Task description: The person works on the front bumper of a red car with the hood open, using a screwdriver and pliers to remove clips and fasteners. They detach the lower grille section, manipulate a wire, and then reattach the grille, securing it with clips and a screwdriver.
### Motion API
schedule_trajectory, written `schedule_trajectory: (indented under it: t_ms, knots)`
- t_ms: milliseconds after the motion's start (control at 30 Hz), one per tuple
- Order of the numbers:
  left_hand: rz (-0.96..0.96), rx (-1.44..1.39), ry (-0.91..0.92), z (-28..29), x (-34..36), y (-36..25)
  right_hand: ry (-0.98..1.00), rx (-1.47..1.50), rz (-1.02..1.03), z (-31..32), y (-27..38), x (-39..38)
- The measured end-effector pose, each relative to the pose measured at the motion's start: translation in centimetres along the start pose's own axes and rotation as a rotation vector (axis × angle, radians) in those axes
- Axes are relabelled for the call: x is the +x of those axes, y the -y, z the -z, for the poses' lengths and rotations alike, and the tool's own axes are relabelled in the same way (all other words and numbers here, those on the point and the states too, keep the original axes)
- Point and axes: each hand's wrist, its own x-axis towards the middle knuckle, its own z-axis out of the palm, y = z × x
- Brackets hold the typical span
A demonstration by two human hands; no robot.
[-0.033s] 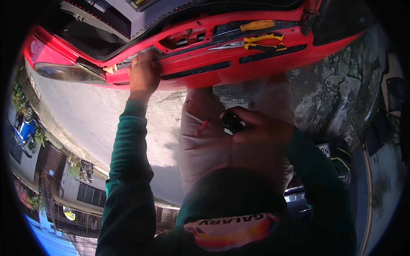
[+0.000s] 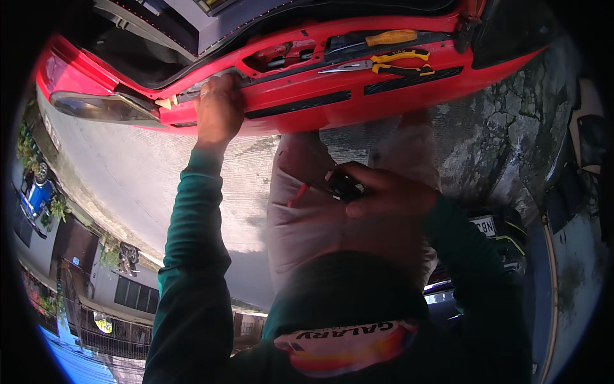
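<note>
Headlamp (image 2: pixel 105 107), far left: clear lens set in the red car front (image 2: pixel 288 105), next to the gap where the person works. Left hand (image 2: pixel 217 115): fingers curled over the upper lip of the red panel, gripping its edge beside a pale clip or connector (image 2: pixel 167 102); a ring shows on one finger. The panel looks like thin painted sheet and plastic, stiff along the lip but probably flexible and easy to scratch, so the folded edge is likely the soundest place to hold. Right hand (image 2: pixel 384 195), centre: closed around a small black object (image 2: pixel 344 185), apparently light, hard and smooth, pinched between thumb and fingers close to the body; its exact kind cannot be made out. Further right, on the ledge of the car: a screwdriver (image 2: pixel 384 38) with an orange handle and yellow-handled pliers (image 2: pixel 390 63), both lying loose. The left fingertips are hidden behind the lip; the engine bay above is dark, and the rim of the view is heavily bent.
</note>
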Motion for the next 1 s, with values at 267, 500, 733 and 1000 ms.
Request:
schedule_trajectory:
  t_ms: [267, 500, 733, 1000]
  knots:
    - [-0.302, -0.442, 0.018, 1.3, -11.3, 3.5, -0.039, 0.262, 0.03, -9.6, 1.3, 7.5]
    - [0.075, -1.838, 0.709, 5.1, -21.1, -2.2, -0.215, -0.132, 0.209, -11.1, 1.7, 9.7]
    - [0.507, -2.054, 0.413, 4.5, -20.8, -8.3, -0.35, -0.586, 0.361, -10.3, 3.8, 8.1]
    - [0.642, -2.016, 0.466, 7.7, -18.2, -10.8, -0.398, -0.578, 0.316, -3.7, 6.3, 3.5]
